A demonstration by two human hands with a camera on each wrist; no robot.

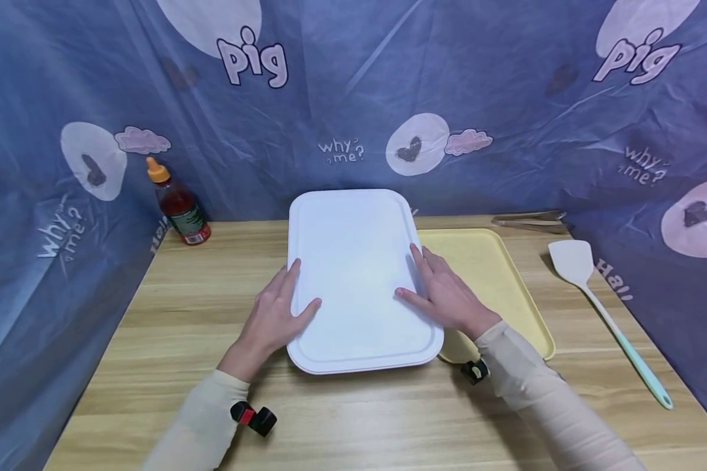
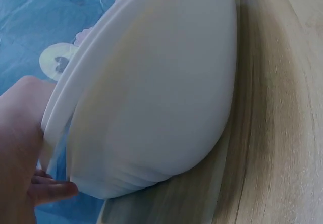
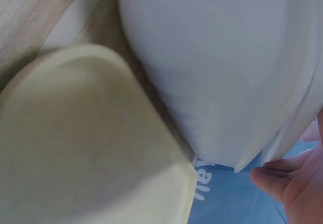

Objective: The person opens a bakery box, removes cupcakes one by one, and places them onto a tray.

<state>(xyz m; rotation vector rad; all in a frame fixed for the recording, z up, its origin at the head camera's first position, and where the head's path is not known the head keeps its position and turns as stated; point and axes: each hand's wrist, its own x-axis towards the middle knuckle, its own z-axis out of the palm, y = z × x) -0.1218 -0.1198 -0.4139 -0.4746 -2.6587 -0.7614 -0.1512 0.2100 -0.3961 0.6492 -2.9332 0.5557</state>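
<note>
A white rectangular lid (image 1: 353, 275) lies over a deep white plastic box (image 2: 166, 82), whose side shows in both wrist views. At the lid's left edge my left hand (image 1: 275, 313) grips it, thumb on top and fingers along the side. My right hand (image 1: 448, 293) holds the right edge the same way. In the wrist views a narrow gap shows between the lid's rim and the box's rim near the fingers. What is inside the box is hidden.
A yellow tray (image 1: 495, 275) lies right of the box, partly behind it and my right arm. Farther right are a white spatula (image 1: 573, 261) with a green handle and metal tongs (image 1: 530, 221). A sauce bottle (image 1: 181, 206) stands back left. Blue printed cloth (image 1: 353, 98) walls the table.
</note>
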